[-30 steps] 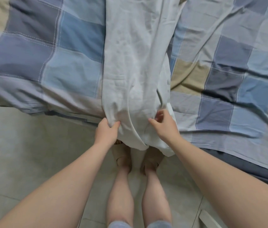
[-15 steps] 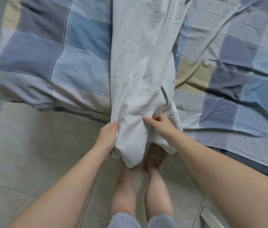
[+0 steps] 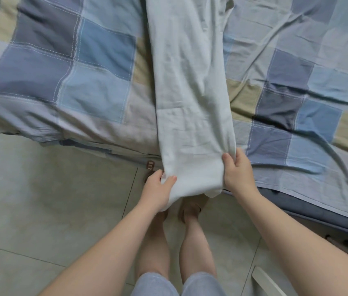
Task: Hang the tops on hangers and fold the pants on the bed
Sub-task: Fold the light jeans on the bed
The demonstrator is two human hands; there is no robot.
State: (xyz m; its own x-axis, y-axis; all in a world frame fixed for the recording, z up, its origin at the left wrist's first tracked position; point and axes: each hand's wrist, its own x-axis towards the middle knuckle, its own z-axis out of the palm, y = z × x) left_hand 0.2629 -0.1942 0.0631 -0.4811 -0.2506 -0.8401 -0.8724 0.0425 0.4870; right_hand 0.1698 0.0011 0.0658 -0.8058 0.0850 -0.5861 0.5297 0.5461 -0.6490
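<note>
patchwork bedspread (image 3: 96,86) carries the pale pants (image 3: 190,82) stretched flat away from the fingers (image 3: 226,159), near end off the edge, left hand (image 3: 158,194) and right hand (image 3: 238,174) each pinching a corner; reads as first fold not yet made, hanging part of the job not in view.

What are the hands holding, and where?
The pale pants, at their near end: left hand pinches the left corner, right hand the right edge.
</note>
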